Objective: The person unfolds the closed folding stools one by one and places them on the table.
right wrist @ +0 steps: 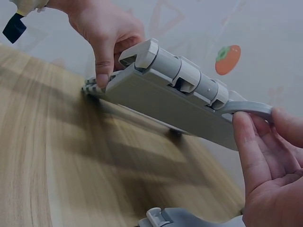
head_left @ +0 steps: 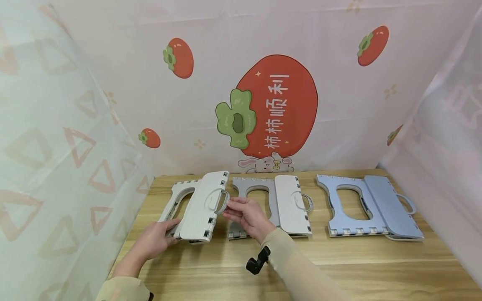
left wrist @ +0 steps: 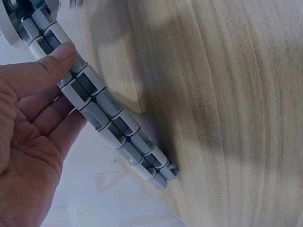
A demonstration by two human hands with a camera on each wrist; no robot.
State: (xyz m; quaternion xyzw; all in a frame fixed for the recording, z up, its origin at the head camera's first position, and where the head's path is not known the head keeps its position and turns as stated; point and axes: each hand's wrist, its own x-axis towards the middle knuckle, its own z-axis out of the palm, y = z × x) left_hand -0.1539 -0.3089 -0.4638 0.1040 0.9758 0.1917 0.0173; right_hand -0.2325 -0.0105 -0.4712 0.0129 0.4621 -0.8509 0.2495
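A white folding step stool (head_left: 201,209), folded nearly flat, is at the left of the table with its handle side raised. My left hand (head_left: 153,239) grips its near edge; in the left wrist view the thumb lies across the hinged edge (left wrist: 113,123) and the other fingers are behind it. My right hand (head_left: 249,215) pinches the stool's grey loop handle (right wrist: 255,108) between thumb and fingers. The right wrist view shows the stool's underside (right wrist: 151,99) tilted above the wood, one end low by the left hand.
To the right lies a grey and white folded stool (head_left: 291,205), partly behind my right hand. A blue folded stool (head_left: 395,205) lies farther right. The wooden table (head_left: 211,271) meets a patterned cloth wall (head_left: 203,104) at the back, with cloth on both sides.
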